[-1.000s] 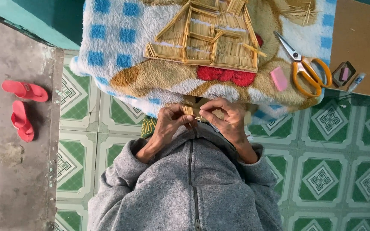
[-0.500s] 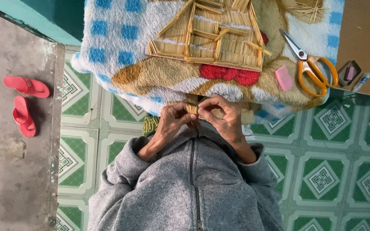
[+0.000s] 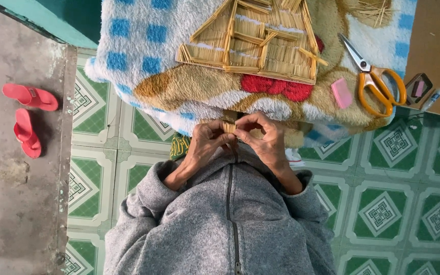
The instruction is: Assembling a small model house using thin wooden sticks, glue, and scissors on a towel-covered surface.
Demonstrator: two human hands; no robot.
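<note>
Pinching a short, pale bundle of sticks [image 3: 228, 126] between both hands.

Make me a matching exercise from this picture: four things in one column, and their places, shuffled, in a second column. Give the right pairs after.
Things:
1. small bundle of sticks
2. scissors
3. sandals
4. stick house

Places:
A. on the grey concrete floor
B. pinched between the fingertips of both hands
C. on the blanket, above the hands
D. on the blanket near the cardboard, beside the pink eraser

Pairs: 1-B, 2-D, 3-A, 4-C
</note>
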